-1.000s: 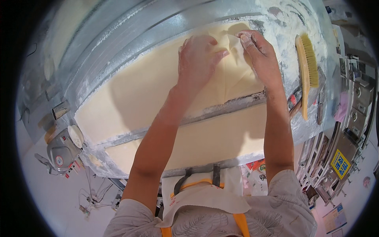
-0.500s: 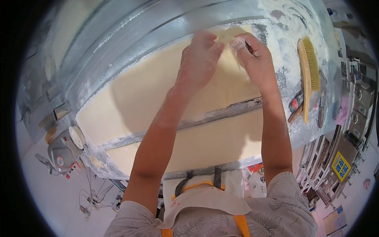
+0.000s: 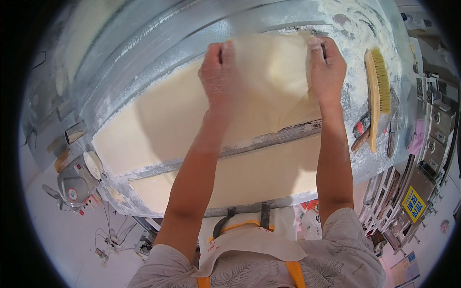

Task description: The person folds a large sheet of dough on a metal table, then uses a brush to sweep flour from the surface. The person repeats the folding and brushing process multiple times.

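As the head view looked down on a floury metal table (image 3: 354, 91), a wooden brush (image 3: 373, 93) lay on it, bristles facing R. Near the brush, to its L, the R hand (image 3: 328, 69) had its thumb & curled fingers pinching the R edge of a thin pale dough flap (image 3: 273, 62). Farther L of the brush, the L hand (image 3: 217, 74) pinched the flap's other edge, thumb pressed to curled fingers, a bit blurry. The flap spanned btwn both hands, over the upper dough sheet (image 3: 177, 110), which lay L of the brush; couldn't tell if they were joined. The lower dough sheet (image 3: 264, 165) lay L of the brush too, nearer the person. Well L of the brush stood a metal cup (image 3: 74, 134)
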`<state>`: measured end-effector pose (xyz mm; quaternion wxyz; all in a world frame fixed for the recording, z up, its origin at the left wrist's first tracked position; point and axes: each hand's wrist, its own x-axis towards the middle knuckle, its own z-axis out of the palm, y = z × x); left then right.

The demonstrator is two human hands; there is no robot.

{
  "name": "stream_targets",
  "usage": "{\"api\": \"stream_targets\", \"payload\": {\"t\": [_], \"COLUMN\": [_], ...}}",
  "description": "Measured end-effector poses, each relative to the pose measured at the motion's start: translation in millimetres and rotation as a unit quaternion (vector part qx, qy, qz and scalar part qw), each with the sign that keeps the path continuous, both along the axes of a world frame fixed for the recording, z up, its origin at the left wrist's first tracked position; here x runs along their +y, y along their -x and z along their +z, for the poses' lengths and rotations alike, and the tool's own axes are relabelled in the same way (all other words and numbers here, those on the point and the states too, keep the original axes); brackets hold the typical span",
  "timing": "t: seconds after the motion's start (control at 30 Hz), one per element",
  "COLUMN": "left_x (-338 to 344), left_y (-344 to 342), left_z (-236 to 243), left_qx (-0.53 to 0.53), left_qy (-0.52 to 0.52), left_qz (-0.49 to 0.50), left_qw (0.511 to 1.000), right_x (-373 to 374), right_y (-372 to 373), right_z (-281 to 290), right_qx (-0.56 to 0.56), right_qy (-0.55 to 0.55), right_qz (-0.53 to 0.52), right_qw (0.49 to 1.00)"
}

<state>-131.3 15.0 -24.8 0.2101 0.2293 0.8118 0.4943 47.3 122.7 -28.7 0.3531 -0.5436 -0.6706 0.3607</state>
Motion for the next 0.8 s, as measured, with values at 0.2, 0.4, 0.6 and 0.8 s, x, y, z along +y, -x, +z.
{"api": "stream_targets", "payload": {"t": [0.2,0.4,0.6,0.8], "left_x": [-26,-38,-44,-24], "left_y": [15,21,21,9], "left_z": [-4,2,9,49], "left_qx": [-0.016,-0.13,-0.118,-0.153], "left_qy": [0.07,0.09,0.095,0.075], "left_qz": [0.024,0.01,-0.103,-0.173], "left_qw": [0.997,0.987,0.983,0.97], "right_x": [1,-1,3,-61], "right_y": [-11,-15,-37,-21], "right_z": [1,13,11,45], "right_qx": [-0.077,-0.026,-0.065,-0.005], "right_qy": [0.017,0.116,0.045,0.051], "right_qz": [-0.024,0.067,0.1,0.125], "right_qw": [0.997,0.991,0.992,0.991]}}
